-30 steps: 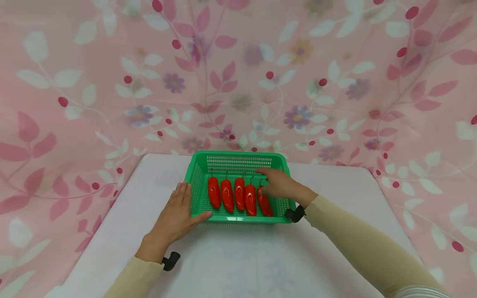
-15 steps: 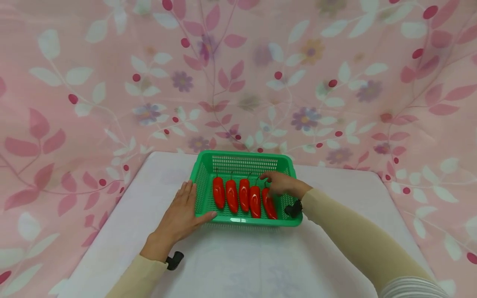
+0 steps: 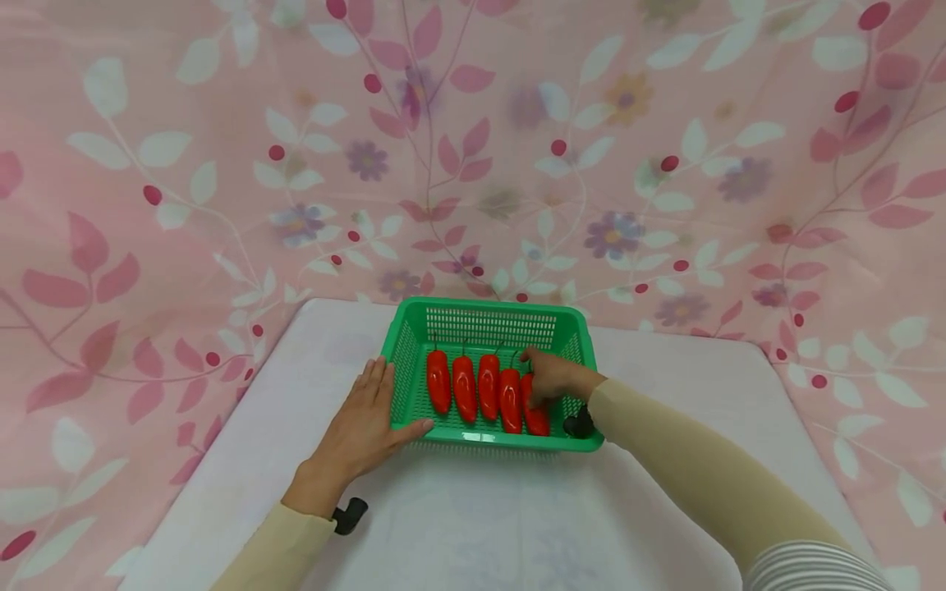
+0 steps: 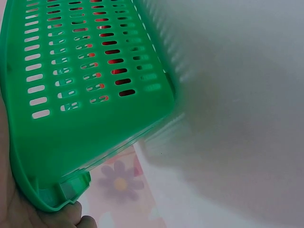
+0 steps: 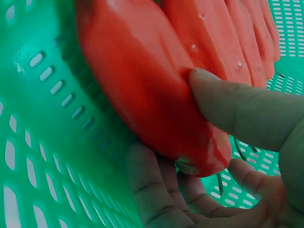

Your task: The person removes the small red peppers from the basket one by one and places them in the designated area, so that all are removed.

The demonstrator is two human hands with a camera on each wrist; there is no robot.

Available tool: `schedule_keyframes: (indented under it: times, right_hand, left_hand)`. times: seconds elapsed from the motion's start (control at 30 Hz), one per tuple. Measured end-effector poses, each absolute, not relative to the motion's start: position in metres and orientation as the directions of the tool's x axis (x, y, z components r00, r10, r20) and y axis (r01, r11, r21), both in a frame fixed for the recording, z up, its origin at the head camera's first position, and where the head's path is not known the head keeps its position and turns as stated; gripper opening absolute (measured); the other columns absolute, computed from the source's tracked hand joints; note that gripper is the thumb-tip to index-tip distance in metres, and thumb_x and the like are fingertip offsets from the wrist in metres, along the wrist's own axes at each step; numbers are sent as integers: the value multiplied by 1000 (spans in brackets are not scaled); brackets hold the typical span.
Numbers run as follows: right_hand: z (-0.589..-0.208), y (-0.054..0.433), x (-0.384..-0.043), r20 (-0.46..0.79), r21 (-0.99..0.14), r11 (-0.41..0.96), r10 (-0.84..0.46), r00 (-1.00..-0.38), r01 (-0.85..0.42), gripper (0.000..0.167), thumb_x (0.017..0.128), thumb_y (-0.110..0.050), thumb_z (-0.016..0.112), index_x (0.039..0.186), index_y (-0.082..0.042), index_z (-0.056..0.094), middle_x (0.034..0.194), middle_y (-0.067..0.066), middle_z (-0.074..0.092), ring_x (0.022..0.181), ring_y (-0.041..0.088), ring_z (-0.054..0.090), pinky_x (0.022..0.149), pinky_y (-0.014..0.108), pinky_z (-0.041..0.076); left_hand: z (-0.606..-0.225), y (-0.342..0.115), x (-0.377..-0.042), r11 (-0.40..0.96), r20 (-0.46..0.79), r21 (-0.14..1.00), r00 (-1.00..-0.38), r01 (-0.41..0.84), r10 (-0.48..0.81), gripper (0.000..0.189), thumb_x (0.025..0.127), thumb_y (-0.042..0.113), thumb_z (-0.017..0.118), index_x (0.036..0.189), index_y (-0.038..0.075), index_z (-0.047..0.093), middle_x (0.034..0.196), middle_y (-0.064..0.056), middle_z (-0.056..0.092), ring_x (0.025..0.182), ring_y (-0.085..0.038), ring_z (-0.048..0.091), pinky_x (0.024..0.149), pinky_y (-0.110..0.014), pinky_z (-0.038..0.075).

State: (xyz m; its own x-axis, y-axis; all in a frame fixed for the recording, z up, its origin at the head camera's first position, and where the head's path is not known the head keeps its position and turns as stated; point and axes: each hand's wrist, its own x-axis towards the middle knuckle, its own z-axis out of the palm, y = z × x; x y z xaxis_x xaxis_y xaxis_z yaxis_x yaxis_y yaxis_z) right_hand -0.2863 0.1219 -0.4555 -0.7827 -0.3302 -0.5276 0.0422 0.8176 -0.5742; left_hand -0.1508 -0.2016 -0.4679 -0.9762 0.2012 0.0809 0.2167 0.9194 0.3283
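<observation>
Several glossy red peppers lie side by side in a green plastic basket (image 3: 473, 444), stems toward the back. My right hand (image 3: 556, 379) reaches inside and grips the rightmost red pepper (image 3: 537, 420). In the right wrist view, the thumb lies along one side of this pepper (image 5: 142, 80) and the fingers curl under its stem end. My left hand (image 3: 358, 427) rests on the basket's left rim with fingers extended, its thumb along the front rim. The left wrist view shows the slotted basket wall (image 4: 90, 118), with red peppers glimpsed through the slots.
The basket stands on a table covered in white cloth (image 3: 458, 517), near its back edge. Behind it hangs a pink floral curtain (image 3: 473, 164), which also lines both sides. Each wrist wears a small black device (image 3: 351, 515).
My right hand has lowered onto the rightmost pepper and taken hold of it. My left hand stays on the rim. The head view has shifted slightly, moving the scene to the right.
</observation>
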Motion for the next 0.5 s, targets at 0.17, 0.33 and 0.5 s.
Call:
schedule_keyframes:
  times: [0.17,0.33,0.5]
  right_hand:
    - [-455,125,-288,-477,-602,798,-353,-805,7,85,84,-1,83,154,-3,35,119,17,60,88,27,63,74,33,59]
    - [-450,130,-290,-374,-655,756,-348,-860,-21,80,86,-10,80,151,2,35,118,19,66,96,27,64,88,39,60]
    - [-436,135,-290,-347,-790,608,-341,-874,77,79,91,-9,77,153,2,29,127,28,60,97,32,71,87,51,65]
  left_hand:
    - [-467,-200,-151,921,78,325,-977,213,198,120,92,81,56,162,-11,24,174,-27,16,162,-46,12,132,-54,17]
    - [-466,-200,-151,920,73,332,-978,209,196,121,91,82,55,163,-10,24,174,-27,15,162,-47,12,132,-54,18]
    - [-465,-200,-150,919,72,338,-979,203,190,121,91,83,55,163,-10,24,174,-27,15,162,-47,12,132,-54,18]
